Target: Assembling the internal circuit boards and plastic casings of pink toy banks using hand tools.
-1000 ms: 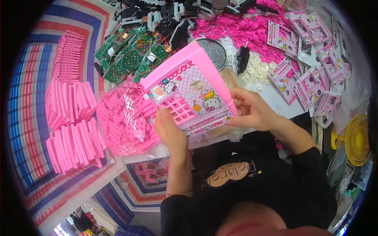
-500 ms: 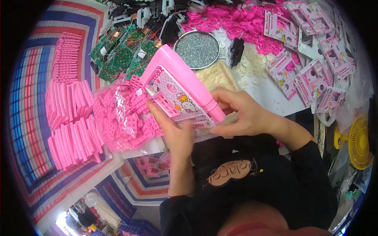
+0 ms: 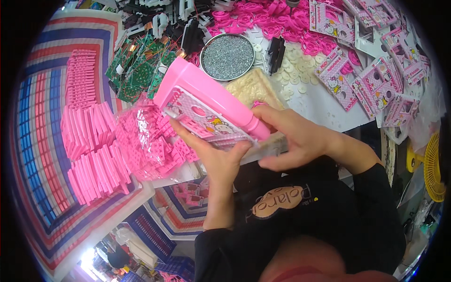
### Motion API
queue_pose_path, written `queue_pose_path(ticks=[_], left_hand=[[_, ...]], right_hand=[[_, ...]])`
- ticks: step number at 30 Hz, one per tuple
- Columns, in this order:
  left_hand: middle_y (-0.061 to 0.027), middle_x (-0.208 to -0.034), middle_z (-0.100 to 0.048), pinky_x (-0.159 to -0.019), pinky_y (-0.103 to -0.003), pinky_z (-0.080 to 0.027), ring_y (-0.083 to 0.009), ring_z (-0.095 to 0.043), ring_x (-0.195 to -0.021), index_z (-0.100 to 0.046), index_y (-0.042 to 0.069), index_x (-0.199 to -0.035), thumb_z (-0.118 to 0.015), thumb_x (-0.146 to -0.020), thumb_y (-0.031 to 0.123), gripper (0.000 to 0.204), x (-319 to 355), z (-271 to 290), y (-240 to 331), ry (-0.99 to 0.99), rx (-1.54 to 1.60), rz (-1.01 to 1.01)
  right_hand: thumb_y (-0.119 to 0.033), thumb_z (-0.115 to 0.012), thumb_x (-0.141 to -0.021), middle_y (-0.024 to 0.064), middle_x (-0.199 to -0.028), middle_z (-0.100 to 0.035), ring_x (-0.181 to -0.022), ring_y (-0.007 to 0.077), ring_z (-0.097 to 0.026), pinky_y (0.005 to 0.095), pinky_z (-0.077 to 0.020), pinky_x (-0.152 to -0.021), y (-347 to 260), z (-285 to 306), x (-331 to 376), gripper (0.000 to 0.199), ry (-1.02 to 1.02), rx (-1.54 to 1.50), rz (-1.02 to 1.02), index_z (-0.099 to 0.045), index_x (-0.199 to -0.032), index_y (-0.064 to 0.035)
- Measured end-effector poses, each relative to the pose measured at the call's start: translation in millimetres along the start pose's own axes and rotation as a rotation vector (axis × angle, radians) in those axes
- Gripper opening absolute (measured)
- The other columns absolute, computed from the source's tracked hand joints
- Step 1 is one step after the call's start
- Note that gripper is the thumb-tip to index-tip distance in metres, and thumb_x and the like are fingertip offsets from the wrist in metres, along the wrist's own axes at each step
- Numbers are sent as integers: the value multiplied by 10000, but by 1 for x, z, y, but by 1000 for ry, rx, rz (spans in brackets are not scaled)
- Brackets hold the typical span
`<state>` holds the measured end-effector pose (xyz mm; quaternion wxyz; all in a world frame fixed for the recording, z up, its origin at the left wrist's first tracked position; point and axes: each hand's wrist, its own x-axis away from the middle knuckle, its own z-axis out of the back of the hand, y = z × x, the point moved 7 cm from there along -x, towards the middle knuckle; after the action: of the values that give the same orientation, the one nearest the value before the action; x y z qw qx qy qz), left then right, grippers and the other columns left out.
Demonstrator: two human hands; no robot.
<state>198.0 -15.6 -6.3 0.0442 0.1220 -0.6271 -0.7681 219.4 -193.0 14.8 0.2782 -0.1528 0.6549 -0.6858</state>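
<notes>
A long pink plastic case point(image 3: 202, 87) with a cartoon-printed card on its face is tilted in front of me. My left hand point(image 3: 213, 157) grips it from below, the index finger stretched along its lower edge and the thumb against its near end. My right hand point(image 3: 300, 136) is at the case's narrow right end, fingers bent against it and thumb standing off below. Some right fingertips are hidden behind the case. Just above them shows a small pink piece point(image 3: 257, 103), too little seen to name.
Left lie a bag of pink parts point(image 3: 141, 141) and stacked pink panels point(image 3: 96, 174). Behind are green circuit boards point(image 3: 136, 75), a round tin of small metal bits point(image 3: 228, 56), a yellowish block point(image 3: 256, 87) and whitish discs point(image 3: 296, 66). Printed cards point(image 3: 336, 80) lie right, near a yellow fan point(image 3: 434, 167).
The case has shifted slightly left and tipped, so its printed face shows more narrowly. My right thumb has come away from the case's end. My left thumb now shows against the near end.
</notes>
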Motion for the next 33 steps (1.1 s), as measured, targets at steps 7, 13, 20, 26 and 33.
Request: queue_pose_path(ticks=[7, 13, 20, 26, 33], left_hand=[[-227, -1624, -85, -1204, -444, -230, -319, -243, -1472, 90, -9, -1590, -942, -577, 311, 1481, -9, -5, 0, -70, 19, 8], [-210, -1590, -207, -1159, -424, -319, -311, -331, -1433, 46, -8, -1594, -868, -700, 323, 1321, -7, 0, -8, -78, -14, -40], [-38, -1023, -647, -780, -240, -472, -69, -582, -876, -561, 1, -1208, -446, -1080, 179, 248, -40, 31, -8, 34, 417, 149], [50, -857, -566, -652, -195, -355, -5, -432, -735, -569, 43, -996, -542, -1050, 201, 169, -45, 17, 5, -59, 376, -20], [-61, -957, -672, -775, -281, -467, -139, -599, -855, -666, 31, -1005, -653, -955, 133, 114, -63, 35, 55, -115, 25, -489]], right_hand=[[-179, -751, -860, 189, -1057, -690, -944, 235, -703, 360, -533, -801, 4, 7, -4, 475, -104, -140, -92, -553, -1246, 15], [-185, -757, -885, 164, -1104, -710, -961, 228, -712, 334, -546, -856, -4, 5, -10, 508, -120, -62, 36, -553, -1306, 12], [-167, -764, -901, 92, -1052, -712, -941, 151, -687, 305, -560, -847, 13, 21, -13, 467, 40, -274, -271, -589, -1292, 19], [-198, -751, -920, 77, -913, -721, -881, 113, -686, 266, -557, -790, 22, 39, -37, 320, 253, -421, -232, -662, -1126, 31], [-272, -764, -899, 74, -965, -745, -867, 176, -706, 302, -564, -795, -29, 64, -49, 281, 113, 287, 343, -723, -1074, -56]])
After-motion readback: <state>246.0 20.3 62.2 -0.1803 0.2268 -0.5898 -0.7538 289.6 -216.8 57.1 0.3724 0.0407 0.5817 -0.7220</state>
